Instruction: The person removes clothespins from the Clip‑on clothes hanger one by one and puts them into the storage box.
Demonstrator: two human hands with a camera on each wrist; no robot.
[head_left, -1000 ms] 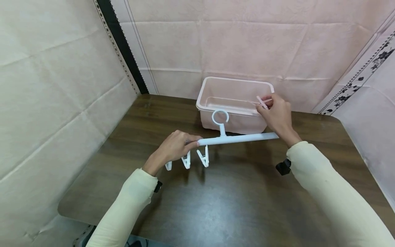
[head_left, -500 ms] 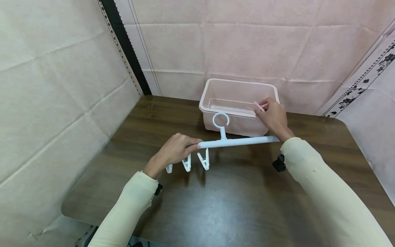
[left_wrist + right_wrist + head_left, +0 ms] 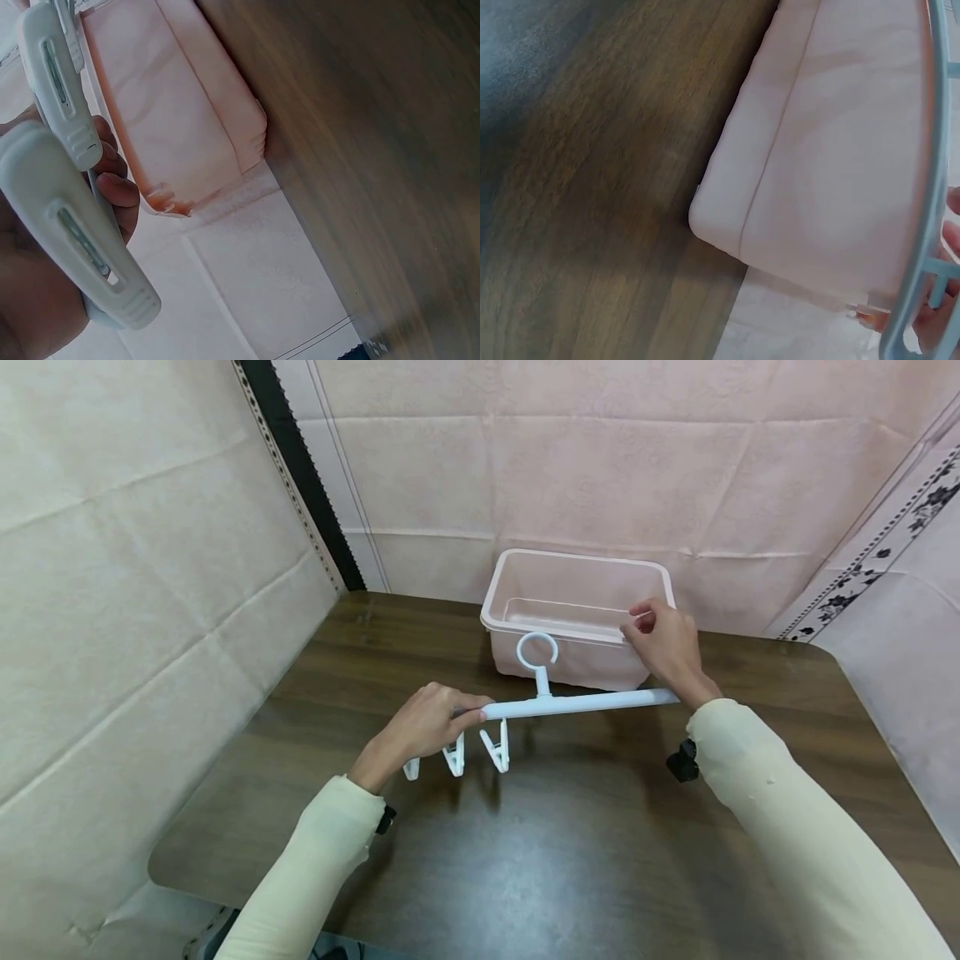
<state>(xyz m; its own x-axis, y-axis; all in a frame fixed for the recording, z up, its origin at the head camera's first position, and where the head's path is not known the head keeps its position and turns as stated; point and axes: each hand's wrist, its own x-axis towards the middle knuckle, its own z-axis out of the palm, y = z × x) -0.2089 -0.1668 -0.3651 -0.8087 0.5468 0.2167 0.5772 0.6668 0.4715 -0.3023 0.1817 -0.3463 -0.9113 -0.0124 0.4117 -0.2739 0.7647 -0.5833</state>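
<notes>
My left hand (image 3: 423, 722) grips the left end of a pale blue clip hanger (image 3: 581, 702), its round hook pointing up. Several white clips (image 3: 497, 747) hang under the bar near that hand. Two of these clips (image 3: 45, 184) loom large in the left wrist view, in front of the curled fingers. My right hand (image 3: 669, 647) hovers at the front right rim of a pink plastic bin (image 3: 577, 662), its fingers loosely bent with nothing between them. In the right wrist view the hanger bar (image 3: 933, 150) runs along the right side, partly covering the fingers.
The bin stands at the back of a brown wooden table (image 3: 525, 852). Pale cloth (image 3: 600, 477) hangs behind it, with more cloth on both sides. The hanger bar crosses in front of the bin, close to the right wrist.
The slim pink clip that my right hand pinched over the bin has been let go and is out of sight. My left hand keeps its grip on the hanger.
</notes>
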